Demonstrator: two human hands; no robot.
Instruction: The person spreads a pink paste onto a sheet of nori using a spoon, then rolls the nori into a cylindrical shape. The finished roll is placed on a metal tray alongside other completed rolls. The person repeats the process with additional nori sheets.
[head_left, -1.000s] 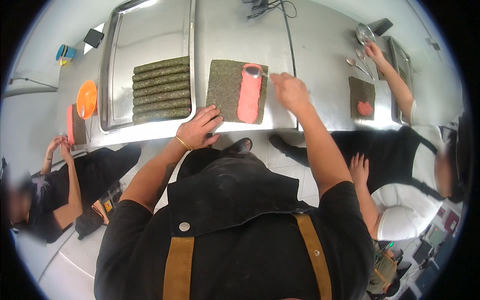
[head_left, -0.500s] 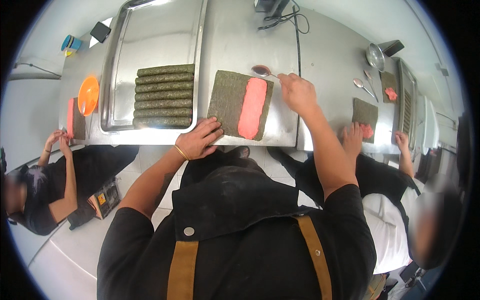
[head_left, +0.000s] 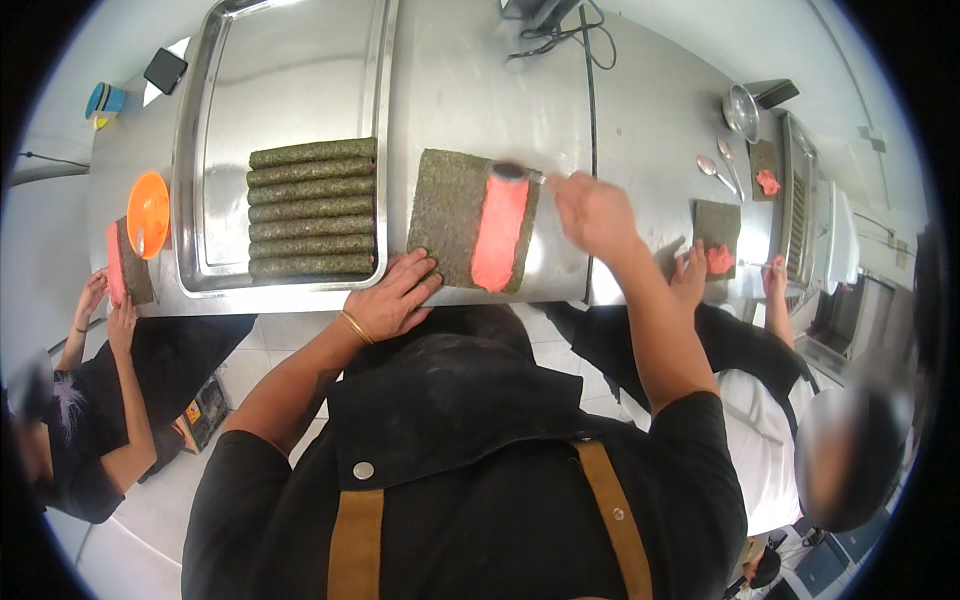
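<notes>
In front of me a dark green nori sheet [head_left: 440, 205] lies flat on the steel table. A smooth strip of pink paste [head_left: 498, 240] runs along its right part, from near the far edge to near the front. My right hand [head_left: 595, 215] is closed on the handle of a spoon [head_left: 510, 172], whose blurred bowl is over the strip's far end. My left hand [head_left: 393, 296] lies flat at the table's front edge, fingertips on the sheet's near left corner. Left of it, several nori rolls [head_left: 312, 213] sit side by side in a steel tray [head_left: 290, 60].
Further left stand an orange bowl [head_left: 148, 205] and a blue cup [head_left: 105, 98], by a co-worker's hands [head_left: 120, 315]. On the right another person works on a nori sheet [head_left: 716, 218] near two spoons [head_left: 728, 165] and a metal bowl [head_left: 741, 112]. A cable [head_left: 580, 38] lies at the back.
My right hand has brought the spoon's bowl down and slightly left onto the far end of the pink strip. My left hand stays at the sheet's corner. The whole view has shifted slightly.
</notes>
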